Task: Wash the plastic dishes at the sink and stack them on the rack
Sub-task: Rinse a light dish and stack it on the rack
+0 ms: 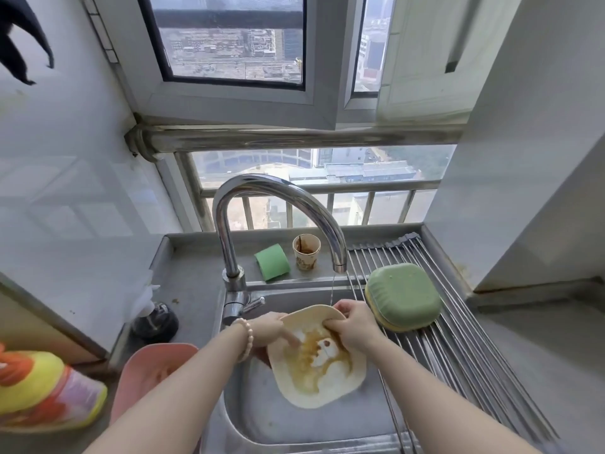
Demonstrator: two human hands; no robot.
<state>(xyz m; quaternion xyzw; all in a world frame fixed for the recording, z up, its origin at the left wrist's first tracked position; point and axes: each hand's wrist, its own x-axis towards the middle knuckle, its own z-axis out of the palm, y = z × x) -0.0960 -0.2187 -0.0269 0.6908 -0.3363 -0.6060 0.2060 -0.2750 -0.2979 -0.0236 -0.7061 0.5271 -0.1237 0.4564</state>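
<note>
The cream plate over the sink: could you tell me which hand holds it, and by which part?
Both hold the cream plate: the left hand grips its upper left edge, the right hand its upper rim.

Both bare forearms reaching forward, left hand [270, 332] with a finger stretched out, beaded wrist, right hand [352, 326] fingers curled tight

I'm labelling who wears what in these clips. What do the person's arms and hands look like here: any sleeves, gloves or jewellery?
Both forearms are bare, with no sleeves in view and no gloves. The left hand has a bracelet of pale, round beads around its wrist. The right hand and its wrist carry nothing: no watch, ring or band shows.
</note>
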